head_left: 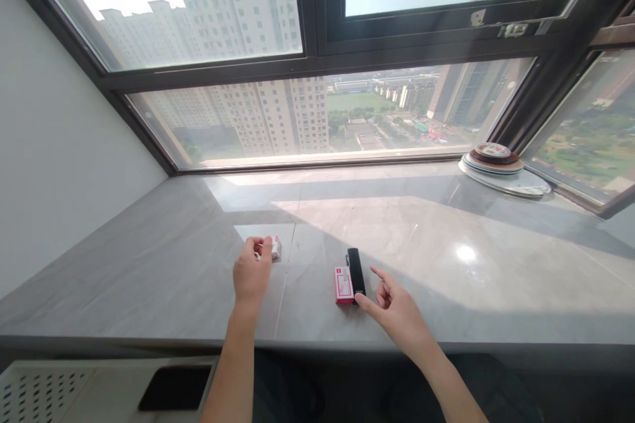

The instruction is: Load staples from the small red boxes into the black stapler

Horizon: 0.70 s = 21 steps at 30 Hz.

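Note:
My left hand [252, 269] is closed around a small white box with red print [276, 248], partly hidden by the thumb and fingers, at the left-middle of the stone sill. To the right, a red-and-white box [344, 285] lies against the left side of a black stapler-like object [356, 269]. My right hand [395, 310] is open beside them, index finger stretched out and the other fingers loosely bent. Its thumb tip reaches the near end of the black object; whether it touches cannot be made out.
The grey stone sill [163, 264] runs below a dark-framed window [312, 66]. Stacked plates or round mats [501, 168] sit in the far right corner. Below the front edge, at lower left, a black phone-like slab [176, 388] rests on a white perforated surface [106, 393].

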Tool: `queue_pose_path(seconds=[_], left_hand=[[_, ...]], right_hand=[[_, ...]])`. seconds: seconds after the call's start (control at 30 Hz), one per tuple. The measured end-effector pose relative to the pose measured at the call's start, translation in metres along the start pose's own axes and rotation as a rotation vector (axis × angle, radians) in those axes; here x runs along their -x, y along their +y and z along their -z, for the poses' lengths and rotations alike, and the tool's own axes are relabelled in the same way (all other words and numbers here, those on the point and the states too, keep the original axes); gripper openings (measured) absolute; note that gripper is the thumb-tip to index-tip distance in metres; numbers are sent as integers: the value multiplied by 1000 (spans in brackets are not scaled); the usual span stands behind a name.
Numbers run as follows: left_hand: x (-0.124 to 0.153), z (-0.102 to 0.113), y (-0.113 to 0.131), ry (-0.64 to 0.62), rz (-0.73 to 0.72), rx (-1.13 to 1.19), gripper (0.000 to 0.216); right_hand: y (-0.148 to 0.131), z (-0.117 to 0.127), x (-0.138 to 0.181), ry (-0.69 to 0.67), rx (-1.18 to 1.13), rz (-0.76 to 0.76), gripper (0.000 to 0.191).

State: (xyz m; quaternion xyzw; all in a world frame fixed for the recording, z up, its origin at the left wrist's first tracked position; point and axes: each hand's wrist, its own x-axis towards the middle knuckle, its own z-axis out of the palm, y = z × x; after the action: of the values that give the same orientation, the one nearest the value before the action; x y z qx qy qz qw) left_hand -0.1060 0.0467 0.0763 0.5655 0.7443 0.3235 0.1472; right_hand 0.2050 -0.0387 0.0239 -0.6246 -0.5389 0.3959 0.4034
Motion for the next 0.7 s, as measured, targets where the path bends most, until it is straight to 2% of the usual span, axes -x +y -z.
queue_pose_path(seconds=[0.03,0.1,0.2,0.33,0.47,0.6,0.7], left_hand=[[-14,5,-9,7,61,-59,56],[-34,7,-18,-54,67,-92,54],[-39,-11,-10,-196,-41,-66,47],[-12,-52,29,-364,-205,-9,47],[17,-75,58,-453,-322,31,44],[35,-80,65,-469,-358,61,56],[47,-84,61,-422,-342,53,55]], right_hand=[[-1,1,4,-24,45,-22,85],[-3,2,9,-78,117,-44,93],[-8,0,6,-126,204,-37,98],[-17,-3,-4,-173,267,1,99],[-24,-4,-8,-208,214,79,80],[-28,-6,-11,-217,175,154,53],[-29,-7,-14,-233,195,168,51]])
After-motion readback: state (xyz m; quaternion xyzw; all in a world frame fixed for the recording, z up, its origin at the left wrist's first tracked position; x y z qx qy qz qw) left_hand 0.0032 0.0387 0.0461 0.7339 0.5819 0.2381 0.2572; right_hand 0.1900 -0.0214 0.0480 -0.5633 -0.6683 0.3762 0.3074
